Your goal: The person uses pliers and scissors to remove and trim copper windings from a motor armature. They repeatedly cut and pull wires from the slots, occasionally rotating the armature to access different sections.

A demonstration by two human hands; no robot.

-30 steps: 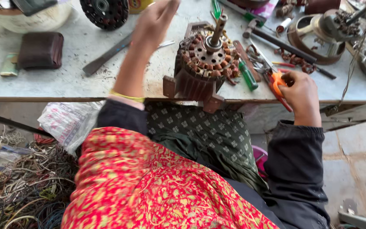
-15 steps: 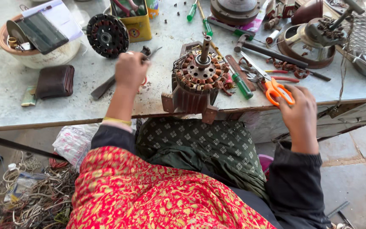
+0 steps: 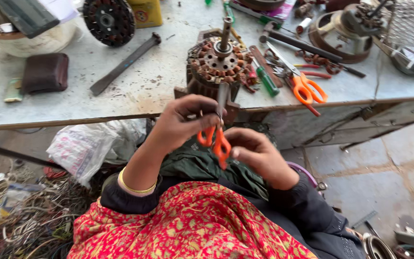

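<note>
Messy grey workbench in a repair shop, tangled wire on the floor. Closest in, the left hand has its fingers closed around small orange-handled scissors, blades pointing up, held over the lap just in front of the bench edge. The right hand sits loosely curled, fingertips touching the handles. Behind them stands a copper-wound motor stator, then a second pair of orange scissors.

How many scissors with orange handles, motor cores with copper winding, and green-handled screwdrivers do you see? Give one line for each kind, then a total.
Scissors with orange handles: 2, one pair in the hands, one pair on the table
Motor cores: 1
Green-handled screwdrivers: 1
Total: 4
</note>
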